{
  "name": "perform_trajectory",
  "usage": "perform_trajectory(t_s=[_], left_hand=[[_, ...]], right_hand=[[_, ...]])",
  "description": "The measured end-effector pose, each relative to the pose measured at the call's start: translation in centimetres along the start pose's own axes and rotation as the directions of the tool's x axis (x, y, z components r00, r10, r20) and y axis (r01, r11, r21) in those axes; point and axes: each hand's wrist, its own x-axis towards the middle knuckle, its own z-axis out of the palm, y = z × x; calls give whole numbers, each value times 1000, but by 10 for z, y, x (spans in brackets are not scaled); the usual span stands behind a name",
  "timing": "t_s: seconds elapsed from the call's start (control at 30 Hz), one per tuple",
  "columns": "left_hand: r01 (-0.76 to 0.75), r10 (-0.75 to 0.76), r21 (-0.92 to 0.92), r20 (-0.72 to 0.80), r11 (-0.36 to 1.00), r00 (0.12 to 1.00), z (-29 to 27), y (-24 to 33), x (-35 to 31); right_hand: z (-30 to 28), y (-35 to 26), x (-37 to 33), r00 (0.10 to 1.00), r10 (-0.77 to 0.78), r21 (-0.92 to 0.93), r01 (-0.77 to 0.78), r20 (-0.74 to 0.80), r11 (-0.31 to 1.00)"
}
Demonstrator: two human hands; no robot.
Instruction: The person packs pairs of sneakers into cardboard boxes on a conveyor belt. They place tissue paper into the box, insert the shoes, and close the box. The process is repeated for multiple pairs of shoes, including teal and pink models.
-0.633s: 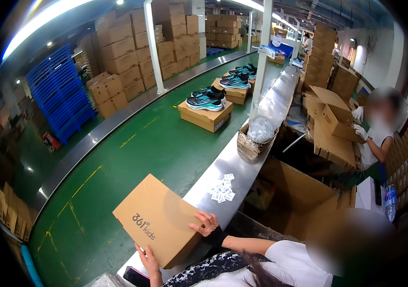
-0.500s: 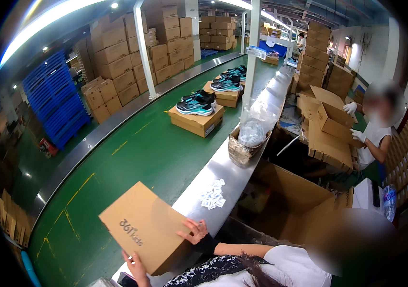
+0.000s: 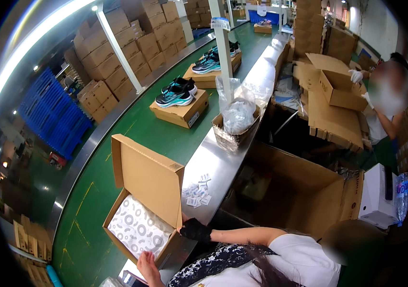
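A brown cardboard shoebox (image 3: 112, 215) stands at the belt's near edge with its hinged lid (image 3: 146, 172) raised. White tissue paper (image 3: 134, 222) with grey ring and arc shapes covers whatever lies inside. At the box's near edge is my left hand (image 3: 149, 269), its fingers loosely bent and apart, with nothing visible in them. My right hand (image 3: 193, 230), in a black fingerless glove, is closed at the box's right side by the lower lid corner; its fingers are partly hidden. Small white sachets (image 3: 198, 191) lie in a loose pile on the metal ledge (image 3: 218, 170) beyond it.
Black and teal sneakers (image 3: 177, 93) sit on closed shoeboxes (image 3: 181, 109) along the green belt (image 3: 137, 143). A basket (image 3: 232, 136) of clear plastic bags stands on the ledge by a white post. A large open carton (image 3: 285, 191) is at right; a gloved co-worker handles a box (image 3: 340, 91) beyond.
The shoebox lid has swung up, exposing the patterned tissue paper. My left hand has come off the box's front edge; my right hand has shifted from the lid top to its side.
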Motion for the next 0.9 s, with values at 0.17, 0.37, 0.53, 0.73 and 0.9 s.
perform_trajectory(t_s=[0.17, 0.37, 0.53, 0.73, 0.9], left_hand=[[326, -343, 143, 121, 934, 931, 30, 1, 42], [497, -522, 297, 5, 815, 853, 59, -4, 75], [-300, 200, 867, 237, 397, 950, 46, -34, 117], [45, -153, 576, 141, 817, 978, 49, 5, 84], [22, -192, 414, 374, 910, 907, 65, 8, 55]], right_hand=[[13, 35, 4, 983, -175, -79, 170, -54, 982], [27, 68, 12, 936, -287, -40, 285, -202, 958], [13, 61, 7, 996, -76, -218, 87, 55, 972], [15, 65, -9, 784, -620, -554, 524, 18, 647], [20, 101, -15, 820, -557, -551, 529, 134, 645]])
